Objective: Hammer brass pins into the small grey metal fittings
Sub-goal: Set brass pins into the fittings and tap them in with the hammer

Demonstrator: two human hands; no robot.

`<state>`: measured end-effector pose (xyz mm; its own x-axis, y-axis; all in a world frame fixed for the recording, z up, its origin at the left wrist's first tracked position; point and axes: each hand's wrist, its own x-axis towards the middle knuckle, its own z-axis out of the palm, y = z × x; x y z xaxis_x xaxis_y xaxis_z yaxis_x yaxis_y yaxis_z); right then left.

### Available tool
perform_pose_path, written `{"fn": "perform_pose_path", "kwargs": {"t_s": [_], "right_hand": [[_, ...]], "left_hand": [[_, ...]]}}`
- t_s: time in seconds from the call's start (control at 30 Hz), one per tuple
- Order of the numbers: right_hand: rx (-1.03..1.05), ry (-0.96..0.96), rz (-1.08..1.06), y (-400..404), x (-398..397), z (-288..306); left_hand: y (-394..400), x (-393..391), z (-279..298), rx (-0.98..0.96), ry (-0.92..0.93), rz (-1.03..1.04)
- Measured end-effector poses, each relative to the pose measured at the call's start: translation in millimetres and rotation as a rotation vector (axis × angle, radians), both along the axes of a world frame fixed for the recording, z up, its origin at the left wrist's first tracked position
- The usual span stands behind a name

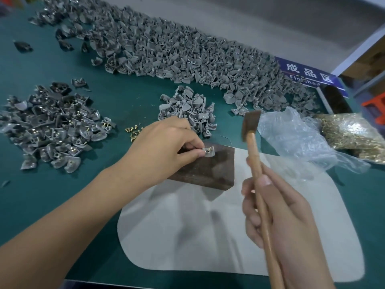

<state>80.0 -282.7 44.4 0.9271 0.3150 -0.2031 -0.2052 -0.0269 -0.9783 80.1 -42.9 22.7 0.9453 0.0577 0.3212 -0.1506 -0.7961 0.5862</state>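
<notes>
Hands hold fitting (209,152), hammer (255,151) (handle upright-ish).

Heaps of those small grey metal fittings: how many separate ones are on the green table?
3: a long big heap across the back, a small heap mid-table, and a darker heap with brass pins fitted at the left. Strays lie scattered between.

Bright, even overhead light; soft shadows fall on the grey mat (208,236). The hammer (251,126) is motion-blurred — so is the right hand (285,222). Wide-angle bending curves the counter (62,195) edges — far corners go soft.
</notes>
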Motion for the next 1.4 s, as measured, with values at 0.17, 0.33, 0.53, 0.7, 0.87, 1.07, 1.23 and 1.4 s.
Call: {"fn": "perform_pose_path", "kwargs": {"t_s": [0.17,0.33,0.53,0.7,0.87,1.07,1.23,1.4], "right_hand": [[-0.709,-0.328,-0.054,-13,33,-23],[-1.097,-0.708,-0.085,0,45,-19],[-0.673,-0.756,0.223,49,73,-16],[-0.701,-0.753,0.344,52,92,-8],[-0.659,-0.804,0.370,54,98,-8],[-0.355,-0.860,0.134,60,86,-21],[-0.257,-0.833,0.060,64,82,-26],[-0.253,-0.943,0.030,64,82,-26]], "left_hand": [[-1,0,1,0.002,0.002,-0.003],[-2,0,1,0.002,-0.004,-0.003],[-2,1,0,0.005,-0.017,0.013],[-1,2,-2,-0.007,-0.012,0.028],[-2,4,-8,-0.043,-0.063,0.042],[-8,5,-12,-0.353,-0.117,0.080],[-11,4,-10,-0.448,-0.124,0.111],[-12,3,-8,-0.449,-0.135,0.147]]}}
